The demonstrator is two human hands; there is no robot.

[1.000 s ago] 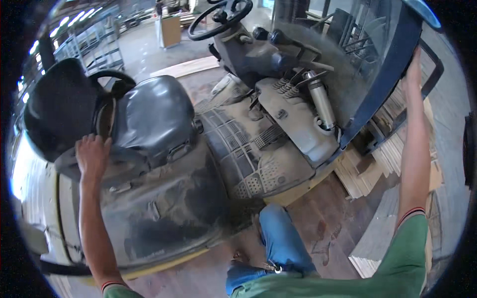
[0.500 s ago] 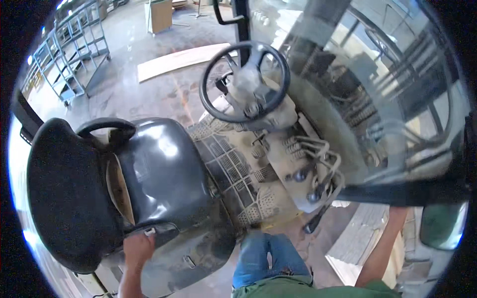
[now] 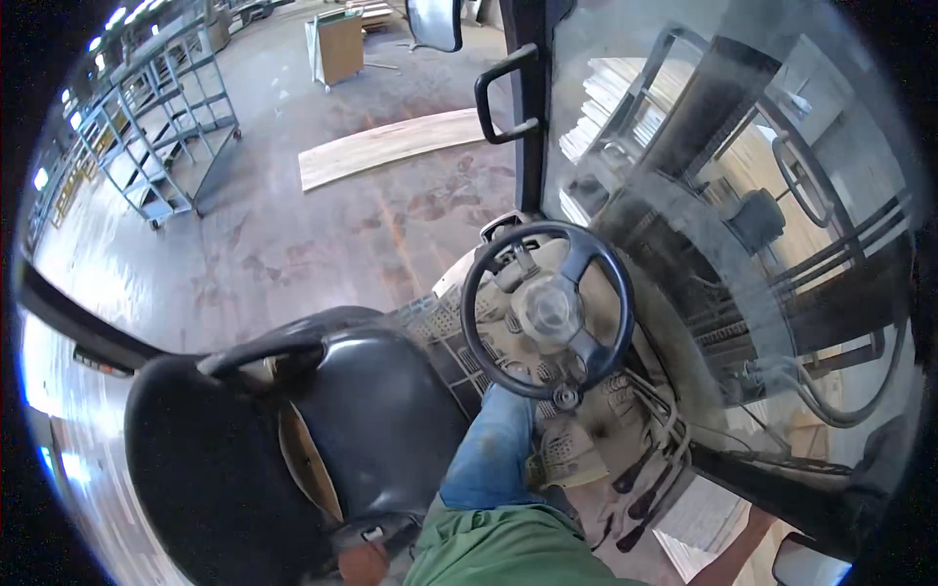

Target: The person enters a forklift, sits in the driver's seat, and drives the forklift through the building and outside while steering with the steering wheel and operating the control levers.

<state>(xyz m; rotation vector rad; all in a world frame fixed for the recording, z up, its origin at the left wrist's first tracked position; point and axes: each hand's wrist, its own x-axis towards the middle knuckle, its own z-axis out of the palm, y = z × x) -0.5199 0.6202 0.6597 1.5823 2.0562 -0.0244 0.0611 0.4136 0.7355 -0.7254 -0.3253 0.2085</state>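
Note:
My left hand (image 3: 363,564) is closed low against the near side of the black seat (image 3: 391,420), beside a small pale buckle-like piece (image 3: 372,534). What its fingers grip is hidden. My right hand (image 3: 762,516) reaches the dark cab frame (image 3: 772,488) at the lower right, where its fingers pass out of sight. One leg in blue jeans (image 3: 490,449) stands on the cab floor, below the black steering wheel (image 3: 547,311). Right of that leg are several black-knobbed levers (image 3: 642,505).
A black grab handle (image 3: 508,93) is on the front pillar beyond the wheel. Dusty glass (image 3: 635,107) covers the mast side. Outside lie a long board (image 3: 391,148) and a blue wheeled rack (image 3: 166,127). A mirror (image 3: 806,564) sits at lower right.
My body has risen and leaned in over the cab, and a leg has come up onto its floor. The seat and wheel now appear lower in view. Both hands keep their places.

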